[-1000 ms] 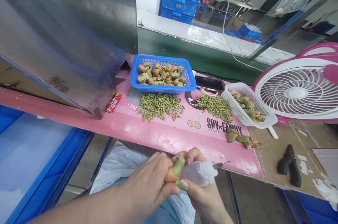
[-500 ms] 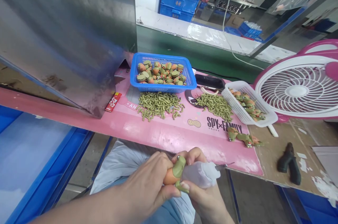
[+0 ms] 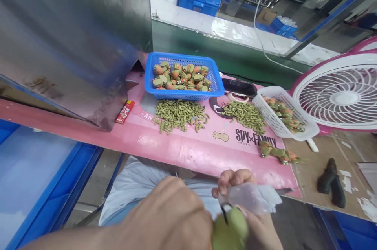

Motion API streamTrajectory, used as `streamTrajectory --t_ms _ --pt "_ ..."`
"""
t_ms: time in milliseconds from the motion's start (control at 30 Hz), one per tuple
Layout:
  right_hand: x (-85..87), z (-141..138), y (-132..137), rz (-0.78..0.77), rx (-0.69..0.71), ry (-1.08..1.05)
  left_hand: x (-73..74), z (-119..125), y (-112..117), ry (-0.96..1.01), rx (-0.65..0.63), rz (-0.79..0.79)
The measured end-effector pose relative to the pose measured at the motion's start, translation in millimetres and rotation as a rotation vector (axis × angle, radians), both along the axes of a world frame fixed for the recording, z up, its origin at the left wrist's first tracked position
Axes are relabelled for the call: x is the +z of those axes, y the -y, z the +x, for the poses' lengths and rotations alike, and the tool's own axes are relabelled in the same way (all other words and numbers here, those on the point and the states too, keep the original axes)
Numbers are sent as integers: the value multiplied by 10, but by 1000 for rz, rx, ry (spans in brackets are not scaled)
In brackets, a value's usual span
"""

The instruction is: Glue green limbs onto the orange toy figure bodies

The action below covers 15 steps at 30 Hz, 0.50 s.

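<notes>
My left hand (image 3: 173, 214) is raised close to the camera, closed round a small green and orange figure (image 3: 231, 231). The green part of the figure faces up; a thin dark strip shows near its top. My right hand (image 3: 262, 224) holds a translucent whitish squeeze bottle (image 3: 250, 197) just beyond the figure, fingers bent over its near end. A dark pointed piece (image 3: 284, 191) shows past the bottle's far end; what it belongs to is unclear. On the table, two piles of small green curved pieces (image 3: 179, 115) (image 3: 244, 115) lie beyond my hands.
A blue basket (image 3: 184, 95) holds several green and orange figures, a white basket (image 3: 273, 123) more. Some figures (image 3: 278, 153) lie before it. A phone (image 3: 239, 87), a fan (image 3: 344, 96), black-handled pliers (image 3: 331, 183) and a red packet (image 3: 125, 111) are around. A metal panel (image 3: 73, 37) stands left.
My left hand has lifted the figure nearer the camera and to the right. The right hand with the bottle has shifted right. The whole view has turned slightly.
</notes>
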State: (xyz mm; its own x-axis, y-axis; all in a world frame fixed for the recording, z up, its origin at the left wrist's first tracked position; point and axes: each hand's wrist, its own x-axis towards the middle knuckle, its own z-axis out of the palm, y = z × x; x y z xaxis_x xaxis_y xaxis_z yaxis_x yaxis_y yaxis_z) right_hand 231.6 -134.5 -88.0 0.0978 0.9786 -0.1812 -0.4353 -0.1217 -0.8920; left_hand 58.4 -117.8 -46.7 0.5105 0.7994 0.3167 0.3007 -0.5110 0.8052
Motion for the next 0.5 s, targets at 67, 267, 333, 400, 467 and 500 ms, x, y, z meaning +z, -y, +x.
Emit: streamTrajectory --t_ms 67,267,333,400,467,500 --pt "-40 -24 12 -41 -40 -23 119 -82 -124 -141 -112 50" --pt "-146 9 26 15 10 -75 94 -132 -147 -157 -112 69" --pt "-144 2 28 -8 18 -119 7 -94 -125 -98 -84 118" --pt "-123 -28 27 -10 -5 -144 -83 -61 -114 -17 -31 170" --pt "-89 -73 25 -22 -13 -148 -153 -47 -112 35 -10 172" --pt "-68 -96 24 -31 -23 -151 -177 -47 -112 45 -19 143"
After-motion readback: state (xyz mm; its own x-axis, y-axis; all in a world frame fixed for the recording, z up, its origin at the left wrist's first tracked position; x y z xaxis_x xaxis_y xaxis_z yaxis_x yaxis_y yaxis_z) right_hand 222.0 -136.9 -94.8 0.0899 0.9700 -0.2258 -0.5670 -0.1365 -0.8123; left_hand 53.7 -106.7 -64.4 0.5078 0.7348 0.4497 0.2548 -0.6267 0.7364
